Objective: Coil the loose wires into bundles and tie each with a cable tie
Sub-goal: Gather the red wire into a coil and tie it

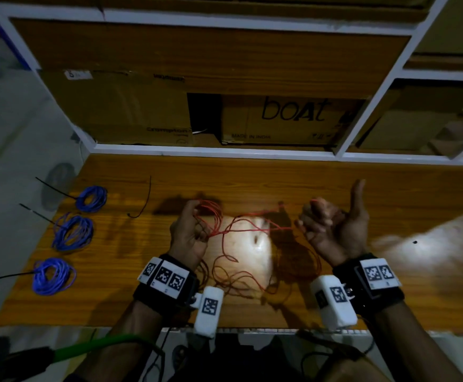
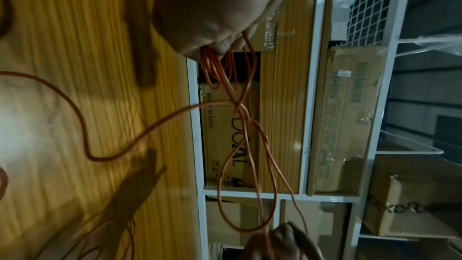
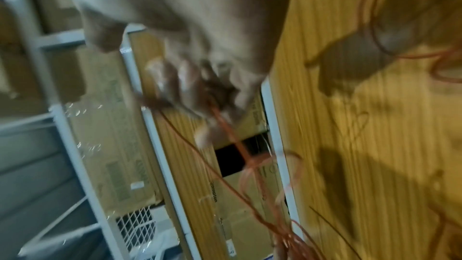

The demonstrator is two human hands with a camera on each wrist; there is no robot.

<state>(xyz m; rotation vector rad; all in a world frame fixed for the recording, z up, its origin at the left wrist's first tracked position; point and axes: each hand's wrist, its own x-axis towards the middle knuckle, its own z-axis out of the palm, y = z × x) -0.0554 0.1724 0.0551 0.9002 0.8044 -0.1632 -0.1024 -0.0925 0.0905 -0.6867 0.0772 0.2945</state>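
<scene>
A long red wire (image 1: 252, 230) sprawls over the middle of the wooden table (image 1: 390, 194). My left hand (image 1: 190, 230) grips several red loops (image 2: 225, 70) bunched in its curled fingers. My right hand (image 1: 326, 219) is raised to the right with its thumb sticking up, and its curled fingers hold a strand of the same wire (image 3: 225, 124) stretched between the two hands. More slack lies tangled near the table's front edge (image 1: 246, 277). A loose black cable tie (image 1: 144, 199) lies on the table left of my left hand.
Three coiled blue wire bundles (image 1: 91, 198) (image 1: 73, 232) (image 1: 52, 275), each with a black tie tail, lie along the table's left edge. Cardboard boxes (image 1: 288, 119) fill the white shelf frame behind the table. A green cable (image 1: 92, 346) hangs below the front edge.
</scene>
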